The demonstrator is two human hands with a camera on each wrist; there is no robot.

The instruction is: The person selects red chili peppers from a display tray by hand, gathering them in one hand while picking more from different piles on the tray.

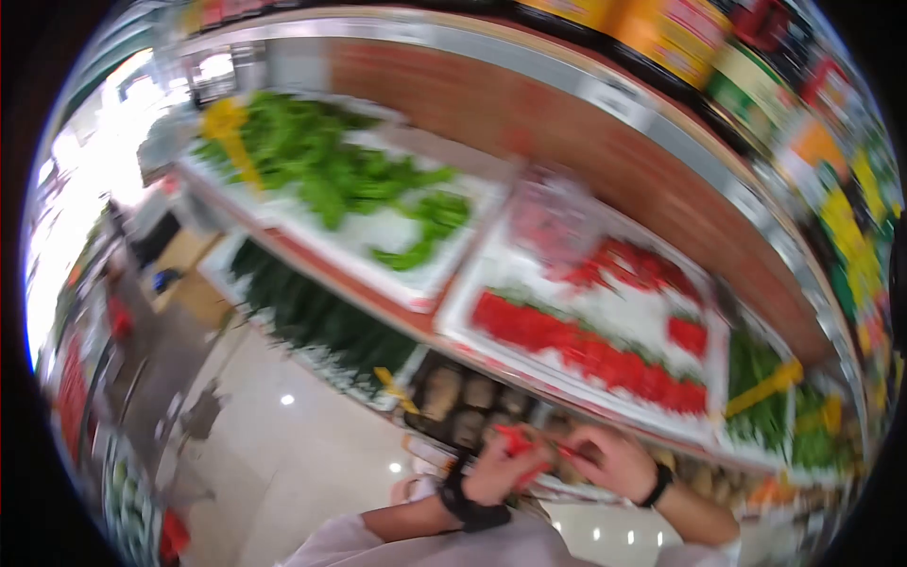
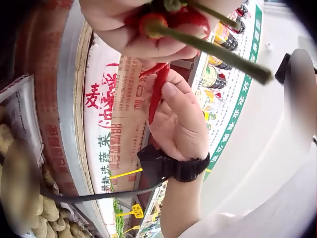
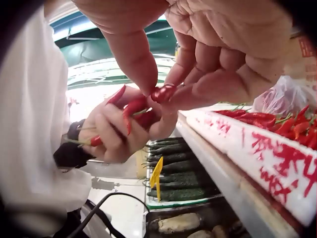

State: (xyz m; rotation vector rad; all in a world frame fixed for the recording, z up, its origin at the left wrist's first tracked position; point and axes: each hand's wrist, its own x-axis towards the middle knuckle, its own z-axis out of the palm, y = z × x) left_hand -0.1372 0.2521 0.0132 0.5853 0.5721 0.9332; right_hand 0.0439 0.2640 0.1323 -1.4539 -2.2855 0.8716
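Observation:
My left hand (image 1: 493,475) grips several red chili peppers (image 3: 134,110) in its curled fingers, with green stems sticking out on both sides. Close beside it in the head view, my right hand (image 1: 616,461) pinches one red chili (image 2: 158,91) between thumb and fingers. From the right wrist, that chili's glossy end shows right at the thumb tip, just next to the left hand's bunch. Both hands are raised in front of the body, below the front edge of a white tray (image 1: 628,309) that bears rows of red chilies (image 1: 586,350).
Left of the chili tray lies another white tray (image 1: 368,231) with green peppers (image 1: 326,170). Dark cucumbers (image 3: 181,173) and potatoes (image 2: 49,209) sit lower down. A shelf of bottles (image 1: 675,42) runs above. A clear plastic bag (image 1: 553,222) rests in the chili tray; a black cable (image 2: 104,197) hangs near the left wrist.

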